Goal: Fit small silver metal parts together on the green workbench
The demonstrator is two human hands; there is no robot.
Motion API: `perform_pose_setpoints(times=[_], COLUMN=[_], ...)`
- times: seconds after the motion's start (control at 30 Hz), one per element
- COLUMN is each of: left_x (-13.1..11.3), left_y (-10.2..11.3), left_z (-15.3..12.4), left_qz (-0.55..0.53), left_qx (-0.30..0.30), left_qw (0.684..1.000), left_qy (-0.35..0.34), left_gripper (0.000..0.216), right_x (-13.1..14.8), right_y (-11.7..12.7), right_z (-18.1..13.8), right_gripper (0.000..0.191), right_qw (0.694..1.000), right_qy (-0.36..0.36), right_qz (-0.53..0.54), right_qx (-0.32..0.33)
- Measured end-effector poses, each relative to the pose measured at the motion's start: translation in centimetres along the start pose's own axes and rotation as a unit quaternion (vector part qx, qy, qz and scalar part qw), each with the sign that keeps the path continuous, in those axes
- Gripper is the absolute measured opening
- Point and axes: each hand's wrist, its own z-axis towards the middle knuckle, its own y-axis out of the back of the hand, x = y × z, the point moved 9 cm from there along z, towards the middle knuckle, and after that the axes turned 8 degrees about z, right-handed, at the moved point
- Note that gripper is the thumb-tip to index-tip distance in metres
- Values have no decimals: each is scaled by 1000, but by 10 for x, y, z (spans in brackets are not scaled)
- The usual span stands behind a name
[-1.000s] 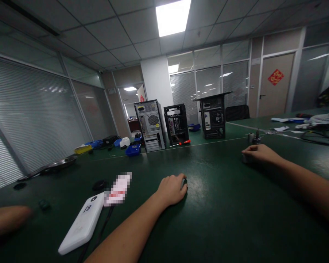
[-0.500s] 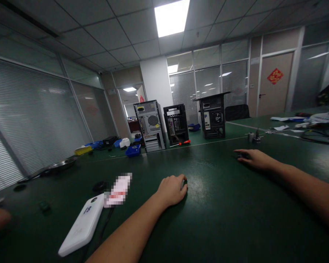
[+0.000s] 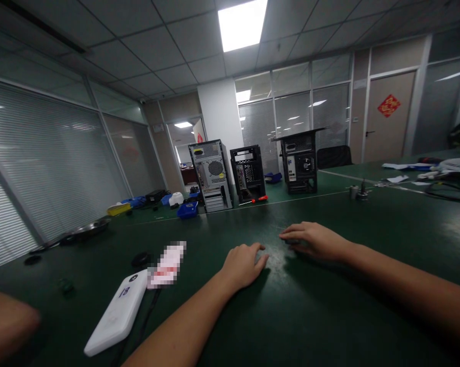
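My left hand rests low over the green table, thumb and index finger apart, and nothing shows in the gap between them. Close by on its right, my right hand hovers just over the tabletop with its fingers pointing left. Its fingers and thumb close around something small and greyish, too hidden to name. To the left of my left forearm lies a white power bank-like block marked 18, with a dark cable beside it. A blurred pinkish label is at its upper end.
Three computer cases, a grey one, a narrow black one and another black one, stand across the table. A red screwdriver and a blue bin lie before them. Another person's arm enters at left.
My right hand has moved left, close to my left hand. My left thumb and index finger have spread apart. The other person's arm reaches further into view at the left.
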Motion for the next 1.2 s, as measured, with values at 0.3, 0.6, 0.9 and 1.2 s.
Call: perform_pose_setpoints(times=[0.3, 0.6, 0.9, 1.2], left_x=[-16, -22, -19, -17], left_y=[10, 15, 12, 12], left_z=[-2, -6, -4, -4], left_qz=[15, 11, 16, 2], left_qx=[-10, -23, -32, -16], left_qw=[999, 998, 999, 1000], left_qy=[-36, -51, -28, -10], left_gripper=[42, 38, 33, 31], right_x=[60, 59, 56, 48], right_y=[-18, -19, -11, -9], right_z=[9, 8, 10, 3], right_gripper=[39, 43, 40, 51], right_qw=[998, 997, 998, 995], right_qy=[52, 20, 47, 18], right_qz=[25, 70, 44, 92], right_qx=[4, 3, -29, -29])
